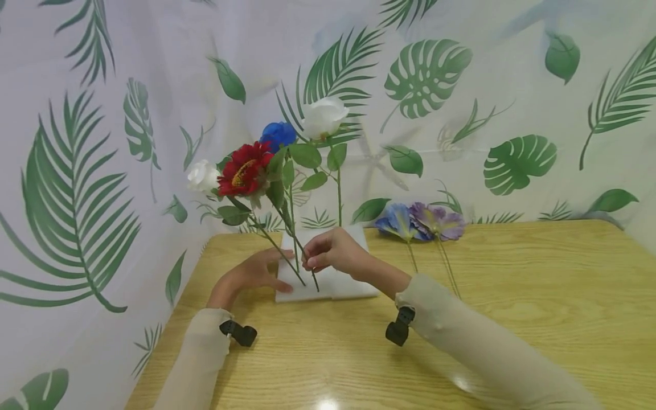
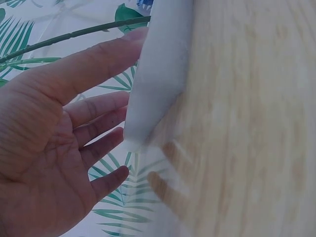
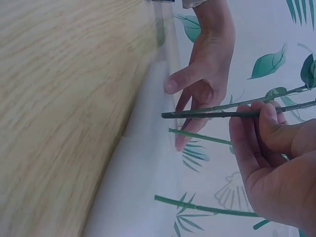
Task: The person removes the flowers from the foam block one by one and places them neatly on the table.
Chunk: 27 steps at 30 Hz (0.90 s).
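Observation:
My right hand [image 1: 338, 254] pinches the dark stem [image 3: 237, 114] of a red artificial flower [image 1: 247, 169] between thumb and fingers. The stem's lower end is over a white foam block [image 1: 351, 289]; I cannot tell whether it touches. My left hand [image 1: 253, 271] rests at the block's left edge, fingers spread and fairly straight, thumb near the front corner. A small white flower [image 1: 203, 176] leans left, its stem slanting down to the block. Behind, a blue rose [image 1: 278, 135] and a large white rose [image 1: 325, 117] stand upright in the foam.
Two more artificial flowers, one blue [image 1: 400, 222] and one purple [image 1: 439, 221], lie on the wooden table [image 1: 538, 296] right of the block. A leaf-print cloth [image 1: 435, 142] hangs behind and to the left.

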Each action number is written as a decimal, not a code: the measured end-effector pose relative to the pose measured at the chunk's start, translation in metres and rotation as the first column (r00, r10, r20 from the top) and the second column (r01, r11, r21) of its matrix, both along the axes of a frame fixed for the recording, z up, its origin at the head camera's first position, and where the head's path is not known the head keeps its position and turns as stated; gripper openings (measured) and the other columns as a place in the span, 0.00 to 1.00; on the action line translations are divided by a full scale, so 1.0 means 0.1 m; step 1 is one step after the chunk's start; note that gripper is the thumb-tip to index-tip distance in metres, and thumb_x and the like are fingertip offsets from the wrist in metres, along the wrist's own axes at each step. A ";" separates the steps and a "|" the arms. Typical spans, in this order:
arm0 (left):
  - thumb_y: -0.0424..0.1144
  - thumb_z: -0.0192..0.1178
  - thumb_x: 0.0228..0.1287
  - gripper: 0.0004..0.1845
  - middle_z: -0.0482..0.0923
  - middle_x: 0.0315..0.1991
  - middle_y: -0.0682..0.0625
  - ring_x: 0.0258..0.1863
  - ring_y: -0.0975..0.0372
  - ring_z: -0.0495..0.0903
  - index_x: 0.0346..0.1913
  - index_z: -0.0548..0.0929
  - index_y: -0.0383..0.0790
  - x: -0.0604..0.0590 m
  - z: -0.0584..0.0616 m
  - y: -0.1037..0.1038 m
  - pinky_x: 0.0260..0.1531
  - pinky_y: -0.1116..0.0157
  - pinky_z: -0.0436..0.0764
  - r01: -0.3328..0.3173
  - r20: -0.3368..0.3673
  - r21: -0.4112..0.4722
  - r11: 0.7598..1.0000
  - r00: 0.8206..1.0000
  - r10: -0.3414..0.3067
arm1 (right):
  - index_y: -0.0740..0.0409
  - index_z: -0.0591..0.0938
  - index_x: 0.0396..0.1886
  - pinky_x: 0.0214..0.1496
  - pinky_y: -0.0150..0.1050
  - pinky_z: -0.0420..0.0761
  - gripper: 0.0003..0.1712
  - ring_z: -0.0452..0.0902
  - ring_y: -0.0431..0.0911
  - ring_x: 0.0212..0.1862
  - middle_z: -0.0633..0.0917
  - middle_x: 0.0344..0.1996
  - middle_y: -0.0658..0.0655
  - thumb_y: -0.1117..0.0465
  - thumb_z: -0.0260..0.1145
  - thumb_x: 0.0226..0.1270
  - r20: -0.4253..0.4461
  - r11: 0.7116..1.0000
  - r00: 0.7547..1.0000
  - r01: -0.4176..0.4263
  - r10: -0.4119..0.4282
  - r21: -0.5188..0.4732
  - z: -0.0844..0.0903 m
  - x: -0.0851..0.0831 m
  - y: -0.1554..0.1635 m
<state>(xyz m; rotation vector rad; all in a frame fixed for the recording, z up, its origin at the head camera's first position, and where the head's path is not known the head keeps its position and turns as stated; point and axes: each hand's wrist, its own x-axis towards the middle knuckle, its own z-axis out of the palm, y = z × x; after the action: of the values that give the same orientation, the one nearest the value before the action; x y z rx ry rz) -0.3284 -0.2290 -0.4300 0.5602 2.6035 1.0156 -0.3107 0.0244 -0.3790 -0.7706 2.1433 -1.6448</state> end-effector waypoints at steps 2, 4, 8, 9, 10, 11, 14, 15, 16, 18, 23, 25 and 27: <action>0.45 0.80 0.52 0.43 0.68 0.75 0.44 0.78 0.46 0.61 0.72 0.74 0.40 0.00 0.00 0.00 0.78 0.46 0.60 0.003 0.005 0.006 1.000 1.000 -0.003 | 0.71 0.86 0.38 0.46 0.44 0.90 0.04 0.88 0.43 0.37 0.90 0.31 0.58 0.74 0.67 0.67 -0.001 1.000 1.000 -0.015 0.015 0.012 -0.01 0.00 0.05; 0.44 0.79 0.52 0.43 0.69 0.75 0.43 0.78 0.46 0.61 0.71 0.74 0.38 -0.01 -0.01 0.01 0.78 0.46 0.59 0.007 0.004 0.018 1.000 1.000 -0.007 | 0.71 0.86 0.37 0.47 0.44 0.90 0.04 0.88 0.44 0.38 0.90 0.32 0.58 0.74 0.66 0.68 -0.002 0.999 1.000 -0.028 0.028 0.022 -0.01 0.00 0.11; 0.43 0.79 0.53 0.42 0.70 0.74 0.41 0.77 0.45 0.62 0.70 0.74 0.35 -0.01 -0.02 0.01 0.78 0.46 0.59 0.030 -0.034 0.026 0.999 0.999 -0.029 | 0.71 0.86 0.37 0.48 0.45 0.90 0.05 0.87 0.44 0.39 0.90 0.32 0.57 0.74 0.64 0.69 -0.026 0.998 0.998 -0.060 0.061 0.035 0.00 0.00 0.26; 0.43 0.79 0.53 0.42 0.70 0.74 0.41 0.77 0.44 0.62 0.70 0.74 0.34 -0.02 -0.02 0.01 0.78 0.46 0.59 0.038 -0.046 0.023 0.999 0.998 -0.037 | 0.71 0.86 0.37 0.48 0.45 0.90 0.05 0.87 0.44 0.39 0.90 0.32 0.57 0.74 0.64 0.69 -0.030 0.997 0.997 -0.070 0.071 0.036 0.00 0.00 0.29; 0.43 0.79 0.53 0.42 0.70 0.73 0.40 0.76 0.44 0.62 0.70 0.74 0.34 -0.02 -0.02 0.01 0.78 0.45 0.59 0.044 -0.054 0.018 0.999 0.998 -0.042 | 0.72 0.85 0.37 0.49 0.45 0.89 0.05 0.87 0.44 0.39 0.90 0.32 0.57 0.74 0.63 0.70 -0.034 0.996 0.996 -0.083 0.085 0.038 0.01 0.01 0.33; 0.43 0.79 0.53 0.41 0.70 0.73 0.40 0.76 0.43 0.63 0.70 0.74 0.33 -0.02 -0.03 0.00 0.78 0.45 0.59 0.049 -0.061 0.015 0.999 0.997 -0.048 | 0.72 0.85 0.37 0.49 0.46 0.89 0.06 0.87 0.44 0.39 0.89 0.32 0.56 0.75 0.62 0.70 -0.033 0.995 0.995 -0.093 0.094 0.041 0.02 0.01 0.37; 0.43 0.79 0.53 0.42 0.70 0.73 0.40 0.76 0.44 0.63 0.70 0.75 0.34 -0.02 -0.04 -0.01 0.78 0.45 0.59 0.052 -0.067 0.017 0.998 0.996 -0.051 | 0.72 0.85 0.38 0.51 0.46 0.89 0.06 0.87 0.45 0.40 0.89 0.32 0.55 0.75 0.61 0.70 -0.029 0.992 0.993 -0.113 0.115 0.050 0.05 0.03 0.49; 0.43 0.79 0.53 0.42 0.70 0.73 0.40 0.76 0.44 0.63 0.70 0.75 0.34 -0.02 -0.04 -0.02 0.78 0.45 0.59 0.053 -0.070 0.016 0.998 0.996 -0.052 | 0.72 0.85 0.38 0.51 0.46 0.89 0.07 0.87 0.45 0.40 0.89 0.32 0.55 0.75 0.61 0.70 -0.031 0.992 0.992 -0.116 0.118 0.056 0.07 0.04 0.52; 0.43 0.79 0.53 0.42 0.70 0.73 0.40 0.76 0.44 0.63 0.70 0.75 0.34 -0.01 -0.04 -0.03 0.78 0.45 0.59 0.052 -0.069 0.017 0.998 0.996 -0.051 | 0.72 0.86 0.38 0.51 0.46 0.89 0.07 0.87 0.45 0.40 0.89 0.32 0.54 0.75 0.61 0.70 -0.031 0.991 0.993 -0.116 0.118 0.063 0.09 0.06 0.57; 0.43 0.79 0.52 0.42 0.70 0.74 0.41 0.77 0.44 0.62 0.70 0.75 0.35 -0.01 -0.05 -0.04 0.78 0.46 0.59 0.052 -0.070 0.022 0.998 0.996 -0.050 | 0.72 0.86 0.39 0.51 0.46 0.89 0.07 0.88 0.45 0.41 0.90 0.33 0.54 0.74 0.61 0.71 -0.038 0.991 0.992 -0.115 0.117 0.068 0.12 0.07 0.65; 0.44 0.79 0.52 0.43 0.68 0.75 0.41 0.77 0.44 0.61 0.71 0.74 0.35 -0.01 -0.05 -0.03 0.78 0.45 0.58 0.053 -0.058 0.018 0.998 0.997 -0.052 | 0.73 0.84 0.41 0.53 0.46 0.88 0.07 0.88 0.47 0.43 0.89 0.36 0.55 0.73 0.61 0.72 -0.027 0.991 0.991 -0.128 0.130 0.047 0.21 0.10 0.94; 0.44 0.79 0.52 0.44 0.67 0.75 0.42 0.78 0.44 0.60 0.72 0.73 0.36 -0.01 -0.05 -0.02 0.78 0.45 0.57 0.048 -0.046 0.017 0.999 0.998 -0.047 | 0.74 0.83 0.41 0.54 0.47 0.88 0.07 0.88 0.48 0.44 0.89 0.37 0.56 0.72 0.61 0.72 -0.023 0.991 0.992 -0.123 0.124 0.042 0.24 0.09 1.06; 0.45 0.79 0.52 0.44 0.67 0.76 0.42 0.78 0.44 0.59 0.72 0.73 0.37 -0.02 -0.04 -0.02 0.78 0.45 0.57 0.036 -0.039 0.014 0.999 0.999 -0.036 | 0.75 0.83 0.41 0.55 0.47 0.88 0.07 0.88 0.47 0.45 0.89 0.37 0.55 0.72 0.62 0.73 -0.021 0.993 0.994 -0.108 0.109 0.041 0.27 0.08 1.19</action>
<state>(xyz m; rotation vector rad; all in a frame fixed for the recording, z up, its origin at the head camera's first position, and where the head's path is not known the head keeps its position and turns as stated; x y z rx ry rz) -0.3302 -0.2311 -0.4342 0.6343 2.6118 1.0232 -0.3024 0.1434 -0.3524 -0.8822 2.1031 -1.5416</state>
